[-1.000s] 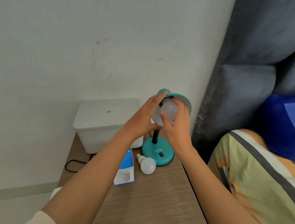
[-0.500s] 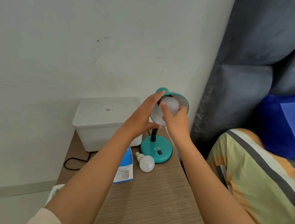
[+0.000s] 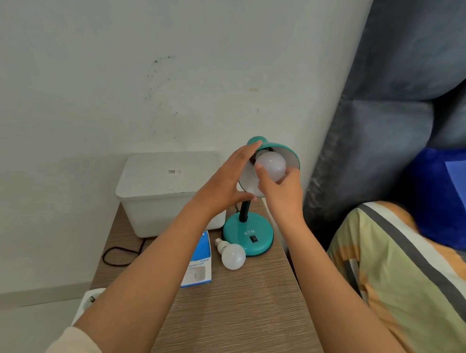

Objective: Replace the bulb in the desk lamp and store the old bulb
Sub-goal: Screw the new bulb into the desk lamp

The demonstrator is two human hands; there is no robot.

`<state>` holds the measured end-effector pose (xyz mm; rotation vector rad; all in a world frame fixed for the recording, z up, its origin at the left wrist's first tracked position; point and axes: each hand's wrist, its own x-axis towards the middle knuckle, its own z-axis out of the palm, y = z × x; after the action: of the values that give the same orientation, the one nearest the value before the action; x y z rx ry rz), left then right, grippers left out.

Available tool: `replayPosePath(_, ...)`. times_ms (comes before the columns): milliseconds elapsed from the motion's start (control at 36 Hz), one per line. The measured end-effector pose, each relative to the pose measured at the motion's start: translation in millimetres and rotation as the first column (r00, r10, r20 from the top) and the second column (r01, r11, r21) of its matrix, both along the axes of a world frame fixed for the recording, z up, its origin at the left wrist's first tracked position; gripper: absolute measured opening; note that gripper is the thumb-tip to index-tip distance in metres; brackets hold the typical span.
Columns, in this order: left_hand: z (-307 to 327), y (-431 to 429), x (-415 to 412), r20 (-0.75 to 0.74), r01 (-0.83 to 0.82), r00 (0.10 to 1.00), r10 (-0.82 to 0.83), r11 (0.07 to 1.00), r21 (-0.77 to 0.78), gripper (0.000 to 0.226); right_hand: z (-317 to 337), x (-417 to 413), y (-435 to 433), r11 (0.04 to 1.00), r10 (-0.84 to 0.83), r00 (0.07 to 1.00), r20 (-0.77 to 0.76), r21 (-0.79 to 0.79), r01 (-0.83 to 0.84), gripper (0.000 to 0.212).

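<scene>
A teal desk lamp point(image 3: 248, 235) stands at the far right of a wooden table point(image 3: 243, 311). Its shade point(image 3: 285, 152) tilts toward me. My left hand point(image 3: 225, 184) grips the shade from the left side. My right hand point(image 3: 281, 191) holds a white bulb point(image 3: 271, 165) from below, with the bulb inside the shade at the socket. A second white bulb point(image 3: 232, 255) lies loose on the table just in front of the lamp base. A blue and white box point(image 3: 201, 261) lies flat to its left.
A white lidded bin point(image 3: 164, 187) sits at the back of the table against the wall. A black cord point(image 3: 121, 254) loops off the table's left edge. A grey padded headboard point(image 3: 397, 133) and striped and blue pillows point(image 3: 413, 274) lie to the right.
My right hand has shifted around the bulb in the shade, fingers now lower on it. The left hand stays on the shade. The camera view moved slightly.
</scene>
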<state>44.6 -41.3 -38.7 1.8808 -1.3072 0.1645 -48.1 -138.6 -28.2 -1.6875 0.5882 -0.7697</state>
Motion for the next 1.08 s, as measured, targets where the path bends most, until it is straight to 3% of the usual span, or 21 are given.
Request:
replayPosePath(111,-1.9,-1.8,0.6,-0.002,-0.002,1.000,0.002,1.000,-0.006,0.104,2.7,-1.7,2.5,0.985,-0.046,0.998,0.034,-0.164,0.051,0.065)
replayPosePath(194,-2.8,0.0,2.6,-0.003,-0.007,1.000,0.007,1.000,-0.006,0.105,1.5,-1.6,-0.2,0.996,-0.016,1.000,-0.018,-0.084,0.014,0.051)
replayPosePath(250,-2.9,0.3,2.7,0.000,-0.002,1.000,0.002,1.000,-0.004,0.105,0.9,-0.6,-0.3,1.000,-0.019,1.000,-0.003,-0.016,0.019,0.058)
replayPosePath(306,-4.0,-1.2,2.3,-0.004,-0.005,1.000,0.005,1.000,-0.006,0.105,1.9,-1.0,2.9,0.996,-0.049,0.999,0.018,-0.077,0.050,0.067)
replayPosePath(361,-4.5,-2.1,1.5,-0.011,-0.008,1.000,0.008,1.000,-0.011,0.105,2.1,-0.8,4.0,0.991,-0.055,0.998,0.014,-0.122,0.056,0.057)
replayPosePath(417,-4.1,-1.5,1.2,-0.013,-0.010,1.000,0.010,1.000,-0.013,0.105,2.4,1.0,2.8,1.000,-0.026,1.000,0.002,-0.005,0.026,0.048)
replayPosePath(472,-3.1,-0.1,1.1,-0.008,-0.010,1.000,0.009,1.000,-0.008,0.105,2.8,2.2,2.6,0.994,-0.027,1.000,0.005,0.104,0.026,0.057)
replayPosePath(583,-2.3,-0.4,0.0,-0.010,-0.010,1.000,0.010,1.000,-0.003,0.104,2.8,2.0,5.4,0.999,-0.038,0.999,0.029,-0.010,0.039,0.059)
replayPosePath(694,-0.5,0.5,-0.9,-0.016,-0.005,1.000,0.005,1.000,0.001,0.103,2.8,3.6,1.6,0.973,0.026,1.000,0.018,0.229,-0.029,0.059)
replayPosePath(778,-0.1,0.3,-1.9,-0.012,-0.002,1.000,0.002,1.000,0.001,0.104,2.4,4.5,0.3,0.992,0.002,1.000,0.015,0.128,-0.004,0.064)
replayPosePath(861,0.5,0.3,-2.9,-0.011,-0.007,1.000,0.007,1.000,0.004,0.103,3.4,3.1,-1.2,0.955,0.093,0.995,0.029,0.279,-0.097,0.047)
replayPosePath(1000,0.6,0.2,-2.8,-0.017,-0.014,1.000,0.014,1.000,0.012,0.103,1.4,2.4,-1.7,0.977,0.026,0.999,0.042,0.209,-0.034,0.051)
replayPosePath(1083,-0.1,0.3,-2.2,-0.018,-0.016,1.000,0.016,1.000,0.017,0.103,2.5,1.3,-1.5,0.953,0.073,0.995,0.065,0.290,-0.089,0.044)
